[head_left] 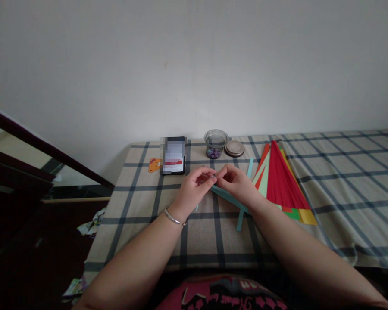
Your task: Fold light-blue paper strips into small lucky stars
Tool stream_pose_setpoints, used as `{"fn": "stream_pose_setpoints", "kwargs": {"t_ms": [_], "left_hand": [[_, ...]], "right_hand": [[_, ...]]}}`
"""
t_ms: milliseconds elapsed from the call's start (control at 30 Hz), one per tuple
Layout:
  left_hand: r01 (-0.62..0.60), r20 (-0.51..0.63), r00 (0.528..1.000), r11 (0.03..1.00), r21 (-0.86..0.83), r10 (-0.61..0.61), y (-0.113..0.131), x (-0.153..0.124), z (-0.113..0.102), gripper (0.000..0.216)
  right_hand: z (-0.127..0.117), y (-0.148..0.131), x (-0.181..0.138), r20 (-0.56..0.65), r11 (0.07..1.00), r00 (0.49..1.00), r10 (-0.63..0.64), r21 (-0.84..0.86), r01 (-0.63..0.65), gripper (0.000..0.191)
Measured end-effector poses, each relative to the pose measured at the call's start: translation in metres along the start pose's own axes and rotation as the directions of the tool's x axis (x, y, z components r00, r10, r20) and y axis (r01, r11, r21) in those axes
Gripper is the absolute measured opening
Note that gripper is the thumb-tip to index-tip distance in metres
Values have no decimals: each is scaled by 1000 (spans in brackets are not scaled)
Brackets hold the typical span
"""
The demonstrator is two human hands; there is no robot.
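My left hand [194,187] and my right hand [237,183] meet over the checked cloth, fingers pinched together on one end of a teal paper strip [228,197]. The strip runs down to the right under my right wrist. A second teal strip [249,168] lies on the cloth just behind my right hand. A silver bangle circles my left wrist.
A fan of red, green, yellow and orange paper strips [283,183] lies to the right. Behind the hands stand a clear jar [216,144] with small purple bits, its lid [234,148], and a phone [173,156] beside an orange sticker [154,165]. The table edge [108,206] drops off at left.
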State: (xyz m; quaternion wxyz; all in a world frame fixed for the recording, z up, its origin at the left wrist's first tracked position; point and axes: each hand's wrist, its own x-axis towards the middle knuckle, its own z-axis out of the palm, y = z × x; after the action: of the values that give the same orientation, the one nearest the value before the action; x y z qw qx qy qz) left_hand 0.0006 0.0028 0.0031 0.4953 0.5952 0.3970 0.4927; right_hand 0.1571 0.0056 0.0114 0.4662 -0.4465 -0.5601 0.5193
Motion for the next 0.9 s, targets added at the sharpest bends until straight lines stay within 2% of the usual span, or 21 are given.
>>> {"fn": "stream_pose_setpoints", "kwargs": {"t_ms": [100,267,433,600,900], "left_hand": [[54,-6,999,999,1,-54,1,1,1,16],[120,-29,992,985,-128,-124,-1,2,2,22],[89,-20,996,991,-103,-92,1,1,2,20],[57,-10,998,996,-75,-58,-1,1,1,21],[144,-8,989,977,-157,-147,0,3,1,29]], "right_hand": [[1,0,-1,-8,1000,1000,-2,8,2,30],[0,1,-1,5,998,999,47,53,-47,31],[-1,-3,0,41,988,994,98,111,-102,36],[-1,-4,1,43,989,993,111,90,-115,36],[-4,0,0,-35,991,996,88,103,-84,37]]}}
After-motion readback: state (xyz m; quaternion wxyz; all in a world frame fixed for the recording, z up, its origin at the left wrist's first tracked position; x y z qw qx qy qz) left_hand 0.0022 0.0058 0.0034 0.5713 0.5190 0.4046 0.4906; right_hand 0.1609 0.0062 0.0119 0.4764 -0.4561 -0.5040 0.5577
